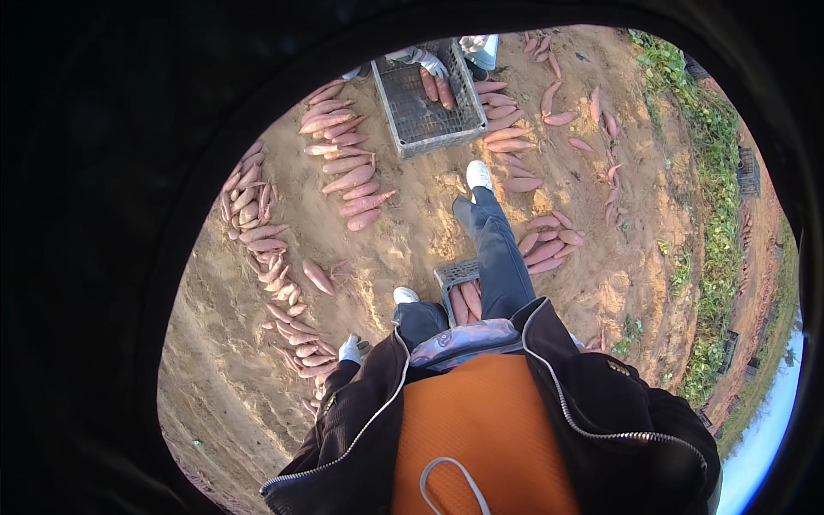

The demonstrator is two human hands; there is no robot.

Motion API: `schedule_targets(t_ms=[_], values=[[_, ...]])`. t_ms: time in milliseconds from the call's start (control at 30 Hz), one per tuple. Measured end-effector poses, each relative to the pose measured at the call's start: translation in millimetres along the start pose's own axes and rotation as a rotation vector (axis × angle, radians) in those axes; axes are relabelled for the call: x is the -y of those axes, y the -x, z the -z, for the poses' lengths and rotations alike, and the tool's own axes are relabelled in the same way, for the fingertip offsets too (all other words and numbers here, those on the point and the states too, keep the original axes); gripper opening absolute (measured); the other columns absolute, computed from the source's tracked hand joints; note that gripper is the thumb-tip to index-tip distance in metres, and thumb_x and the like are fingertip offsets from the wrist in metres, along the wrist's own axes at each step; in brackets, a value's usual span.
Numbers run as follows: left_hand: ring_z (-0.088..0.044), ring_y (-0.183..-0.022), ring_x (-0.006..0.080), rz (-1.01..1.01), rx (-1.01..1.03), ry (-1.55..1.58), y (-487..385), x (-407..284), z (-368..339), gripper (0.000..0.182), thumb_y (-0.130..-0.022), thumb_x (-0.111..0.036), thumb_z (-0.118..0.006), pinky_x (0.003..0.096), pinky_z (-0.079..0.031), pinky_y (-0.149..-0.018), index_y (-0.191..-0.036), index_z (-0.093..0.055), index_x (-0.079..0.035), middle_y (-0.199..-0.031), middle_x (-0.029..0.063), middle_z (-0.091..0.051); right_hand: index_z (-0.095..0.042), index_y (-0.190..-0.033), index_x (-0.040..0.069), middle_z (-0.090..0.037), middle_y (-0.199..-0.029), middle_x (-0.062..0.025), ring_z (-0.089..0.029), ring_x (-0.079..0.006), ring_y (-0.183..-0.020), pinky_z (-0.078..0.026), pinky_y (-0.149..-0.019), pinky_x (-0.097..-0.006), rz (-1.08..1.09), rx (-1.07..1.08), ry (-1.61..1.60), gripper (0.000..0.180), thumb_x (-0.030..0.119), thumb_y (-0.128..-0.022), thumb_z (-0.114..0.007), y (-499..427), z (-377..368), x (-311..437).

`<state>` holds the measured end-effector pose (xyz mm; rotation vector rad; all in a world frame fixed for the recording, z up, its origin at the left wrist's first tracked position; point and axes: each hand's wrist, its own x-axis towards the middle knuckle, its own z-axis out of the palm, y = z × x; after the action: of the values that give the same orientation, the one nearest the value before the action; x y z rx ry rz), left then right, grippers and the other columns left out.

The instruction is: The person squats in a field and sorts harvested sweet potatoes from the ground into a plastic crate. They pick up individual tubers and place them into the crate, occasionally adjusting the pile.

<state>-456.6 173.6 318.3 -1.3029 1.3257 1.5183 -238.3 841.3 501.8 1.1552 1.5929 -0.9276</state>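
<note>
My left hand (pixel 351 349), in a pale work glove, hangs beside my jacket, just right of a long row of sweet potatoes (pixel 309 351). It shows nothing held, with thumb and fingers apart. Of my right hand, only a pale sliver (pixel 575 340) seems to show past the jacket's right side, near a few sweet potatoes; the rest is hidden. Between my legs stands a small plastic crate (pixel 458 273) with sweet potatoes (pixel 468 301) in it, partly covered by my waist bag (pixel 467 341) and my right leg.
Ahead, a co-worker's gloved hand (pixel 432 63) touches sweet potatoes (pixel 444 92) in a large black crate (pixel 440 143). Sweet potato rows flank it (pixel 347 164) (pixel 508 135). A small pile (pixel 550 241) lies right of my leg. Green vines (pixel 714 219) and more crates (pixel 749 172) line the right.
</note>
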Motion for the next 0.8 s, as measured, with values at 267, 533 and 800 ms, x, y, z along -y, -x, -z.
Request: schedule_targets(t_ms=[267,533,800], values=[[-0.063,-0.099,0.0341,-0.146,-0.228,0.053,94,-109,-123,0.056,-0.099,-0.044,-0.053,0.0468,-0.053,-0.082,-0.133,-0.048,0.000,-0.114,0.0201,-0.062,-0.066,-0.107,0.004,-0.071,-0.094,-0.0197,-0.069,-0.0351,-0.087,-0.053,-0.076,-0.0428,0.296,-0.342,-0.031,0.031,0.028,-0.092,-0.053,-140,189,327],[-0.064,-0.080,0.0267,-0.100,-0.062,-0.472,167,-212,-309,0.046,-0.097,-0.040,-0.059,0.0404,-0.055,-0.068,-0.124,-0.054,-0.003,-0.100,0.0146,-0.065,-0.063,-0.106,0.003,-0.068,-0.081,-0.0102,-0.066,-0.0217,-0.065,-0.053,-0.059,-0.0364,0.265,-0.153,-0.639,0.029,0.029,-0.095,-0.055,-191,255,343],[-0.065,-0.069,0.0207,-0.169,-0.047,-0.598,88,-366,-414,0.044,-0.095,-0.038,-0.063,0.0329,-0.054,-0.058,-0.122,-0.056,-0.004,-0.090,0.0108,-0.066,-0.066,-0.103,0.006,-0.068,-0.085,-0.0135,-0.067,-0.0320,-0.073,-0.053,-0.058,-0.0505,-0.047,-0.135,-0.568,0.032,0.032,-0.094,-0.050,-174,211,259]])
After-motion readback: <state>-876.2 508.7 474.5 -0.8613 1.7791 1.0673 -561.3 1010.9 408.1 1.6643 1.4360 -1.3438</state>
